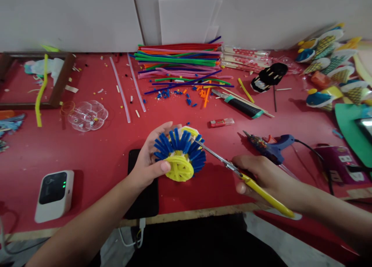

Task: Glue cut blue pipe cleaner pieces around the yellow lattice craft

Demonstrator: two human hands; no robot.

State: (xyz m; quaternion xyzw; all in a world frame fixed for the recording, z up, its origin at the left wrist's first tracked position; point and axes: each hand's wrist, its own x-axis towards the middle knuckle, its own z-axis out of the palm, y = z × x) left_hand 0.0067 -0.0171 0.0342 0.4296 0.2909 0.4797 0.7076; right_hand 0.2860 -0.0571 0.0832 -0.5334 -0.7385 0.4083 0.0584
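Note:
My left hand [151, 154] is closed around a small wheel-shaped craft piece [179, 169], its thumb pressed on the yellow spoked disc at the near end. Short blue fuzzy pipe-cleaner bristles stand out all around the middle, and a second yellow rim shows at the far end. In my right hand [258, 178] is a pair of scissors with yellow handles [263, 195]. Their metal blades reach left, and the tips lie at the blue bristles near the far rim. Whether the tips touch a bristle I cannot tell.
Pipe cleaners [180, 59] lie bundled at the back of the red table. Pliers [241, 106], a glue gun [270, 147] with its cord, and a lighter [221, 122] are on the right. A black phone [142, 197] lies under my left wrist; a white device [54, 195] stands left.

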